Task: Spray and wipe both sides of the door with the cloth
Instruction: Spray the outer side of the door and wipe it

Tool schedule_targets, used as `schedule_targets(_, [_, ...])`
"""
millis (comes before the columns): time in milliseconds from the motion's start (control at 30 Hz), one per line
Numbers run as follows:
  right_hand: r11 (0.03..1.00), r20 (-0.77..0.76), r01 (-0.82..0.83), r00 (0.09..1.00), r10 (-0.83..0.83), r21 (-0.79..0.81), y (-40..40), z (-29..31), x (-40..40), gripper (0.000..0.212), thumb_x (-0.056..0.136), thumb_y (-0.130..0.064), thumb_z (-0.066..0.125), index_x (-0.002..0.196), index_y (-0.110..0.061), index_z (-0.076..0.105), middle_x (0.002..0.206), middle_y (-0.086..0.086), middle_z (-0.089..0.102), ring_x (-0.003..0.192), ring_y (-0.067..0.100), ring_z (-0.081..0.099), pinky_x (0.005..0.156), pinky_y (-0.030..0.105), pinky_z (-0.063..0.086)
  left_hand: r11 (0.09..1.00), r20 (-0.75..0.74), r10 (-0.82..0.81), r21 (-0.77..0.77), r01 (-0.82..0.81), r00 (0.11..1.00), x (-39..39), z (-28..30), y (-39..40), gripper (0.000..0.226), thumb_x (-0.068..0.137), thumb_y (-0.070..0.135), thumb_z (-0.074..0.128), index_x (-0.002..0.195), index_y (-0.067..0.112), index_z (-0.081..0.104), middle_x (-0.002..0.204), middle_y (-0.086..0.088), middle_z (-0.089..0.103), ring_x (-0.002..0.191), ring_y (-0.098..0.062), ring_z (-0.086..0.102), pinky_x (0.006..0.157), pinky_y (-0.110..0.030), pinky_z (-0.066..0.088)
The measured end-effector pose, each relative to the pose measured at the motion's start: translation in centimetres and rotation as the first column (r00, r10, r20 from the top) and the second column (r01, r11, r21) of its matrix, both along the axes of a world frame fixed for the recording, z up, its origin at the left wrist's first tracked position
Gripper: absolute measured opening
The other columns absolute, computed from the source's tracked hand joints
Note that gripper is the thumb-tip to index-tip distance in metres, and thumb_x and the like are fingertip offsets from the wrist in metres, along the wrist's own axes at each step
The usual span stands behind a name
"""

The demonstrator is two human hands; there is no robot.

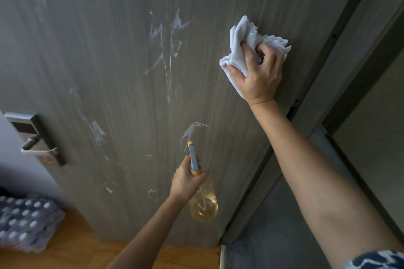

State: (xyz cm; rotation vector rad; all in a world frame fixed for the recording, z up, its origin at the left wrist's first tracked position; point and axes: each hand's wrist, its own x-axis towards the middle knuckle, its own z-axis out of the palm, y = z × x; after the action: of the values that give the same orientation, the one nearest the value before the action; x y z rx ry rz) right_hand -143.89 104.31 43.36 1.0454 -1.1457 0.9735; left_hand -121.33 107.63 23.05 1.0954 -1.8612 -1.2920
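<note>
A grey wood-grain door (113,54) fills most of the view, streaked with white foam in its middle and lower part. My right hand (260,74) presses a bunched white cloth (240,43) against the door near its right edge, high up. My left hand (185,179) grips the neck of a yellow spray bottle (204,203) low down, its grey nozzle pointing up at the door just below a foam streak.
A dark lever handle with its metal plate (37,137) sits at the door's left edge. A shrink-wrapped pack of bottles (24,223) lies on the wooden floor (72,247) at lower left. The dark door frame (328,67) runs along the right.
</note>
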Motion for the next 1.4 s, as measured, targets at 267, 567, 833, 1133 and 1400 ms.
schedule_targets(267, [0.999, 0.006, -0.034, 0.999, 0.034, 0.0, 0.1, 0.3, 0.2, 0.037, 0.089, -0.052, 0.065, 0.117, -0.028, 0.06, 0.107, 0.001, 0.044, 0.092, 0.025, 0.05, 0.081, 0.038, 0.051, 1.0, 0.007, 0.002, 0.006, -0.002, 1.0, 1.0, -0.3, 1.1, 0.03, 0.074, 0.032, 0.075, 0.094, 0.034, 0.052, 0.084, 0.001, 0.061, 0.079, -0.021, 0.062, 0.075, -0.046, 0.056])
schedule_targets(567, [0.998, -0.027, -0.007, 1.0, 0.009, 0.059, 0.4, 0.5, -0.1, 0.04, 0.09, -0.052, 0.066, 0.119, -0.025, 0.061, 0.107, 0.004, 0.046, 0.093, 0.025, 0.049, 0.081, 0.039, 0.05, 0.992, -0.161, 0.04, -0.116, -0.059, 0.986, 2.3, 7.6, -1.9, 0.042, 0.06, 0.049, 0.068, 0.1, 0.04, 0.056, 0.088, 0.013, 0.065, 0.08, -0.011, 0.064, 0.078, -0.045, 0.055])
schedule_targets(833, [0.996, 0.112, -0.044, 0.992, 0.053, -0.076, 0.1, 6.1, 0.0, 0.042, 0.089, -0.05, 0.068, 0.121, -0.024, 0.06, 0.107, 0.007, 0.053, 0.097, 0.031, 0.055, 0.088, 0.039, 0.046, 0.968, -0.383, -0.006, -0.233, -0.09, 0.924, 3.2, 19.7, -3.8, 0.046, 0.063, 0.038, 0.074, 0.105, 0.027, 0.059, 0.093, 0.001, 0.065, 0.079, -0.014, 0.065, 0.075, -0.032, 0.055])
schedule_targets(1133, [0.996, 0.136, -0.016, 0.99, 0.028, -0.086, 0.0, 6.8, 0.0, 0.043, 0.089, -0.049, 0.068, 0.118, -0.018, 0.069, 0.101, 0.014, 0.061, 0.095, 0.033, 0.059, 0.086, 0.042, 0.049, 0.976, -0.384, -0.002, -0.203, -0.082, 0.923, 2.9, 20.3, -4.5, 0.043, 0.058, 0.041, 0.075, 0.091, 0.016, 0.062, 0.087, -0.009, 0.067, 0.083, -0.032, 0.067, 0.076, -0.055, 0.056])
schedule_targets(1400, [0.995, 0.122, -0.02, 0.992, 0.031, -0.095, -0.1, 6.7, -0.1, 0.043, 0.088, -0.05, 0.068, 0.12, -0.021, 0.066, 0.099, 0.013, 0.063, 0.093, 0.033, 0.06, 0.086, 0.042, 0.05, 0.981, -0.382, -0.024, -0.186, -0.051, 0.924, 1.9, 19.9, -3.8, 0.051, 0.059, 0.04, 0.075, 0.104, 0.021, 0.061, 0.097, 0.0, 0.066, 0.086, -0.028, 0.069, 0.08, -0.054, 0.056])
